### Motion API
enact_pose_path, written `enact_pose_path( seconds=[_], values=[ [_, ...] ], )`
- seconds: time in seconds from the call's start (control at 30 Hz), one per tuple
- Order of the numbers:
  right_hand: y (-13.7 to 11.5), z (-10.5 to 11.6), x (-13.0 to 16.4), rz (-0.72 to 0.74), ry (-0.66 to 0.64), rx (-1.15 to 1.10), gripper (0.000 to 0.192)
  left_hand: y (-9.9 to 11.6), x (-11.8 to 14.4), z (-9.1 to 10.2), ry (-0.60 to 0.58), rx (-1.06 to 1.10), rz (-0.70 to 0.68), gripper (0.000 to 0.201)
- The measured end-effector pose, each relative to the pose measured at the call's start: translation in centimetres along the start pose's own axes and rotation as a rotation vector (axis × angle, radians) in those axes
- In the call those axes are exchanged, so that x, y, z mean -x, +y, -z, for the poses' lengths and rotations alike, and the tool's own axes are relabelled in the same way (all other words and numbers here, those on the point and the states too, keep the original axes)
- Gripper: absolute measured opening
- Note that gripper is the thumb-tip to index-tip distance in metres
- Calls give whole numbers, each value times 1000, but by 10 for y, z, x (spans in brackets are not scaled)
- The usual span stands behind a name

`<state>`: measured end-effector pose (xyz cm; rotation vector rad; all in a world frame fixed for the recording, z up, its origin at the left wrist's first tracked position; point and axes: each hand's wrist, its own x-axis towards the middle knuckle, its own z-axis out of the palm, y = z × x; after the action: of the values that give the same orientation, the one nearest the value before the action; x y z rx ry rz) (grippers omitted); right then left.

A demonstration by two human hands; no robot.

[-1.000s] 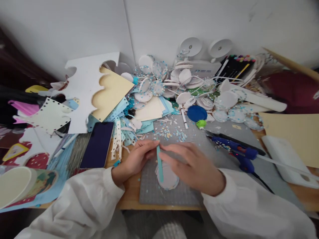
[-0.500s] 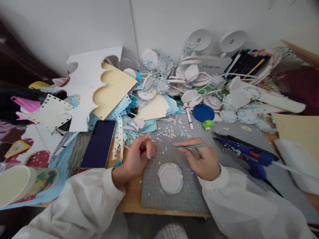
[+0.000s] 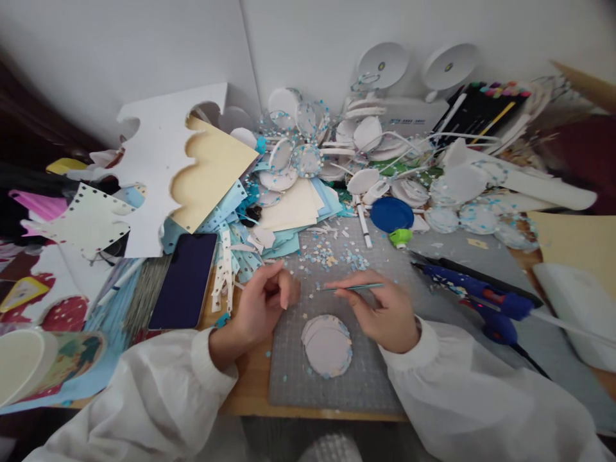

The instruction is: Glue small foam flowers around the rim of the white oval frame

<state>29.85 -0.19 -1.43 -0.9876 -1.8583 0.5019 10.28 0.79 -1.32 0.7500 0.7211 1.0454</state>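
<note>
Two bare hands are shown over a grey cutting mat point(image 3: 293, 386) laid on a wooden counter point(image 3: 248, 403). A slim teal tool point(image 3: 359, 287), apparently tweezers, is pinched between the thumb and fingers of the right hand point(image 3: 384, 314), its narrow end directed toward the left hand. The left hand point(image 3: 267, 300) is loosely curled, thumb near the bent forefinger; whether anything small is held inside cannot be told. Overlapping white discs point(image 3: 328, 350), with tiny coloured bits along the rim, are placed between the two hands and nearer the body, touched by neither. Loose confetti pieces point(image 3: 332, 258) in blue, cream and white are scattered just beyond the hands, a few of them near the tool's tip. For good handling of such small pieces, the tool is best gripped lightly and kept low, one piece being singled out and taken flat by its edge; hard squeezing could bend it or flick it away. The left hand is best kept clear of the tip, and sleeve contact with the discs is to be avoided. A blue glue gun point(image 3: 513, 309) is seen well to the right of the right hand, and a phone point(image 3: 184, 280) to the left of the left hand.
</note>
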Motion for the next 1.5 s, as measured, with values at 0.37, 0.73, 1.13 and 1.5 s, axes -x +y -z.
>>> enact_pose_path(
  seconds=[0.37,0.73,1.13,1.5],
  values=[
    [-1,-3,2,44,-30,-31,10,1,0,0,14,12,8,43],
    [-3,-3,3,36,-20,28,11,2,0,-1,13,-33,19,43],
    [2,2,-7,-597,252,-703,15,-3,5,-6,0,-317,10,19],
    [-5,-2,-8,-673,262,-825,12,-3,6,-10,-41,-453,-31,21]
  ],
)
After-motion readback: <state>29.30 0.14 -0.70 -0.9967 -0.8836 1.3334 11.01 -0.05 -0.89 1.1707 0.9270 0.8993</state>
